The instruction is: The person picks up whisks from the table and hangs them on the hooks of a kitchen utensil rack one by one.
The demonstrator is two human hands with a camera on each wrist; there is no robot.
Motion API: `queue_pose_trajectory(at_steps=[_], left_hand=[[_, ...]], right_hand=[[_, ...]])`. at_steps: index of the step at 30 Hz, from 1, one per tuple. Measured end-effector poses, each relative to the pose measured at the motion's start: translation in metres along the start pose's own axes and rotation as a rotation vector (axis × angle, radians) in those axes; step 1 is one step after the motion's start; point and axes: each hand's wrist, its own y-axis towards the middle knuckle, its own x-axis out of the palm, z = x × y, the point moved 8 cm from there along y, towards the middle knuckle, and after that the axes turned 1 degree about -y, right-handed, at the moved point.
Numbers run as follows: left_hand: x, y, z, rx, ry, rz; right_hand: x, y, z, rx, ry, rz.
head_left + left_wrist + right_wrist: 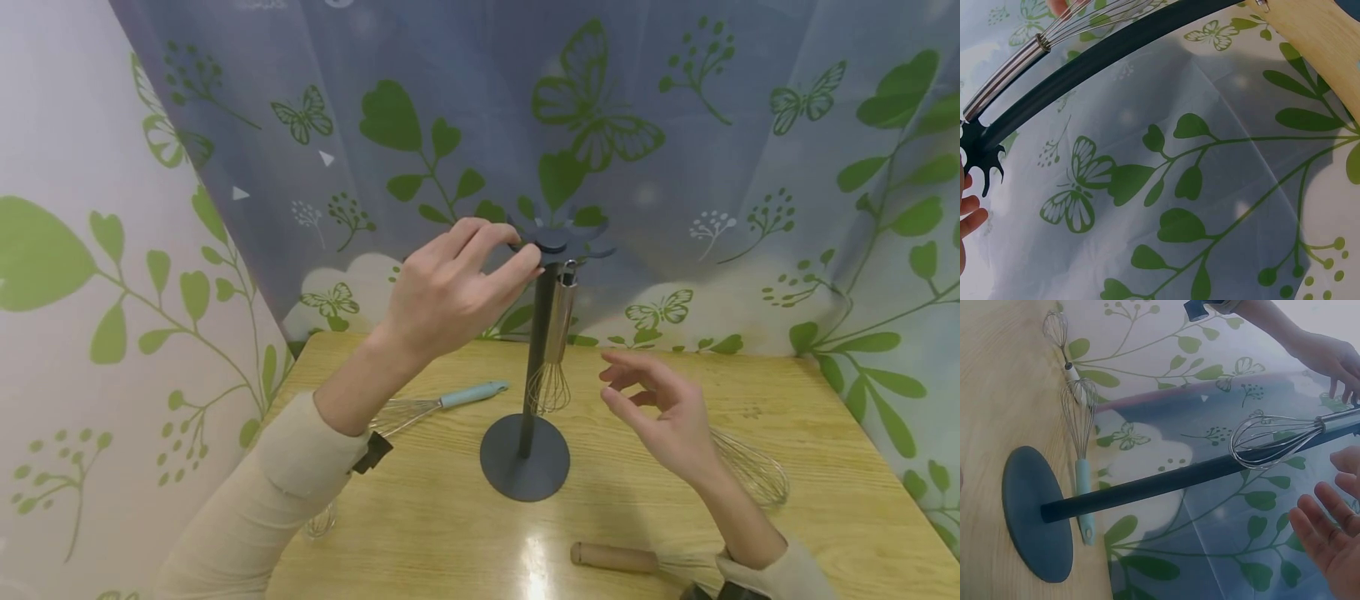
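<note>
A dark metal stand point(537, 333) rises from its round base point(525, 471) to a ring of curved hooks. From a front hook hangs a whisk point(559, 325) by the loop of its silver handle, wires downward beside the pole. My left hand point(450, 287) is at the top of the stand, thumb and forefinger pinching the left side of the hook ring. To the right of the hanging whisk, my right hand point(663, 417) is apart from it, fingers loosely bent and holding nothing. In the right wrist view its fingers point(1319, 528) are spread below the whisk's handle.
On the wooden table point(442, 533) lie a whisk with a light blue handle point(472, 395), left of the stand, and a wooden-handled whisk point(615, 557) at front right. More wires point(757, 475) show behind my right wrist, and a small whisk point(322, 522) by my left sleeve. Patterned cloth stands behind.
</note>
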Motion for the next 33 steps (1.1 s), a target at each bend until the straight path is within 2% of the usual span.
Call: queue_pose_trajectory(at_steps=[6,15,25,33], left_hand=[[0.000,0.000,0.000,0.001,0.001,-0.003],[0.000,-0.001,-0.001,-0.003,-0.008,-0.010],[0.000,0.000,0.000,-0.001,-0.011,-0.002],[0.000,-0.001,0.001,-0.003,-0.011,-0.008]], right_hand=[[-0.003,-0.010,0.010,0.100,-0.061,-0.060],[-0.002,-0.029,0.031,0.231,-0.151,-0.212],[0.000,-0.046,0.045,0.290,-0.184,-0.374],[-0.002,-0.060,0.061,0.358,-0.201,-0.453]])
